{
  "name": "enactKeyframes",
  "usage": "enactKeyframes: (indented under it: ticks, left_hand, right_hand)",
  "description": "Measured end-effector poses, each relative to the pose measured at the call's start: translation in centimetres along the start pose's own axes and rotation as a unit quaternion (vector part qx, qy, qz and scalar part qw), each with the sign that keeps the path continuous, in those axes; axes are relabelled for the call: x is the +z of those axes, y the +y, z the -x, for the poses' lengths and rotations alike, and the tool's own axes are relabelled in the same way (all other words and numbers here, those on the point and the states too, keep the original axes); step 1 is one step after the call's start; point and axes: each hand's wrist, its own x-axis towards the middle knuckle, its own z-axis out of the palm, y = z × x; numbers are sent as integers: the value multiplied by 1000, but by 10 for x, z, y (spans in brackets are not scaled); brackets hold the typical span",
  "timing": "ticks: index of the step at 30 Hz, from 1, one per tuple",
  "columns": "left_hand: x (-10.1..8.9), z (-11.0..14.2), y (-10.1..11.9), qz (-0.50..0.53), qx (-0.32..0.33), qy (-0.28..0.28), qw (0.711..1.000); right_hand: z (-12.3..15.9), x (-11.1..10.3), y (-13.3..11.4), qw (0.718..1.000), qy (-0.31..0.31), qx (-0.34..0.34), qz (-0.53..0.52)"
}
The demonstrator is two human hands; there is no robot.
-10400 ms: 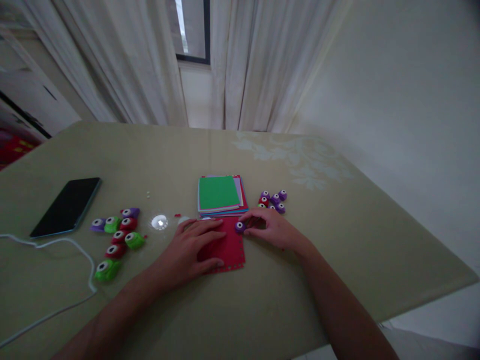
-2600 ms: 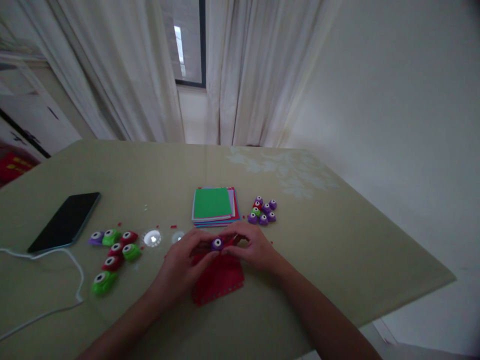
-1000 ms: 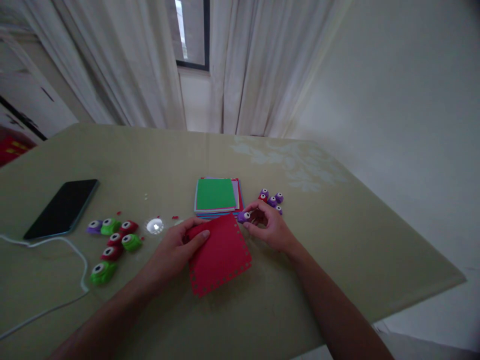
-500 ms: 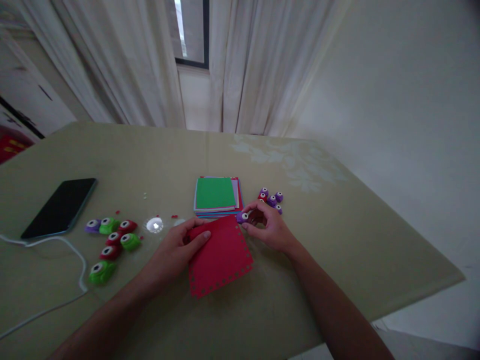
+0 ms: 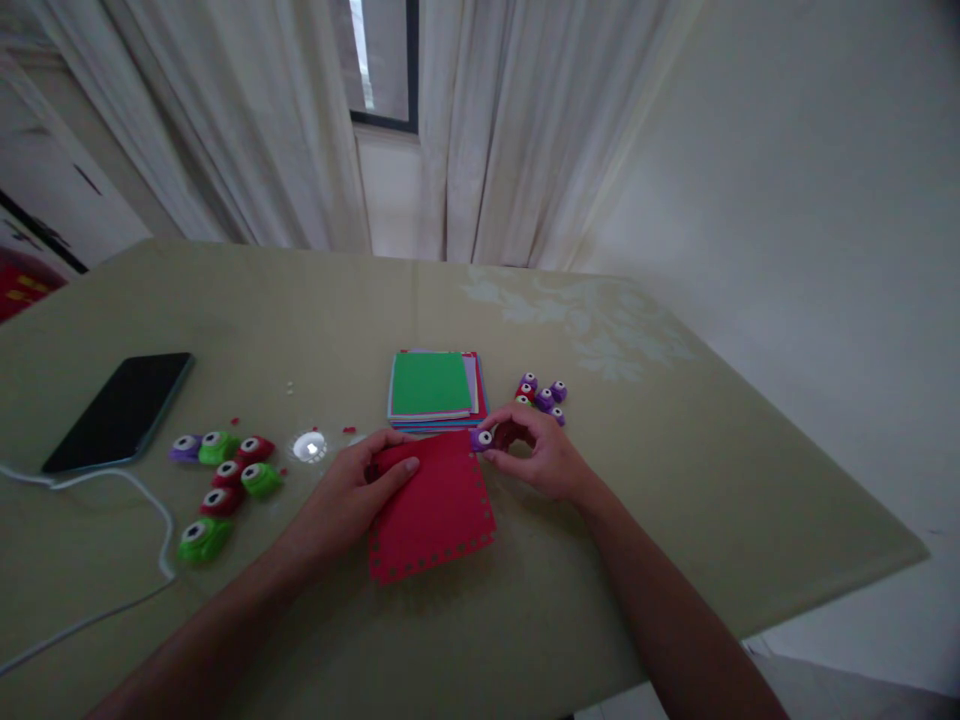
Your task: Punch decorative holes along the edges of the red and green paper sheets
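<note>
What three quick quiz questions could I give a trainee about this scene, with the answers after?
1. Which hand holds a purple one-eyed piece?
2. True or false: the paper stack has a green sheet on top.
3. What is the left hand holding? a) white cable b) red paper c) green one-eyed piece

Key: 1. The right hand. 2. True. 3. b.

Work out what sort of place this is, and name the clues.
Probably a room in a home: long pale curtains hang beside a window, beyond a flower-patterned table.
</note>
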Motion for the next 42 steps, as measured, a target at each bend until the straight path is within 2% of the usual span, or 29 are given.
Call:
enactKeyframes:
  ticks: [7, 15, 17, 20, 22, 25, 27, 42]
  left_hand:
    - [0, 0, 4, -52, 22, 3, 998]
    - [2, -2, -5, -144, 88, 13, 986]
    - [4, -3, -8, -211, 132, 50, 967]
    - [3, -3, -12, -317, 210, 103, 919]
    - [1, -2, -14, -358, 231, 70, 902]
    - [-1, 0, -16, -389, 240, -15, 889]
    - [0, 2, -17, -401, 249, -43, 881]
    - [-1, 1, -22, -419, 256, -58, 870]
  right_hand:
    - [-1, -3, -1, 999, -34, 1, 21]
    - [-2, 0, 0, 995, -75, 43, 46]
    - [-2, 0, 2, 995, -77, 51, 44]
    - [-1, -1, 3, 994, -80, 62, 28]
    - [-1, -2, 4, 994, -84, 67, 22]
    - [-1, -3, 3, 994, -83, 66, 34]
    - [-1, -2, 2, 994, -80, 63, 42]
    - [-2, -2, 3, 994, -83, 61, 40]
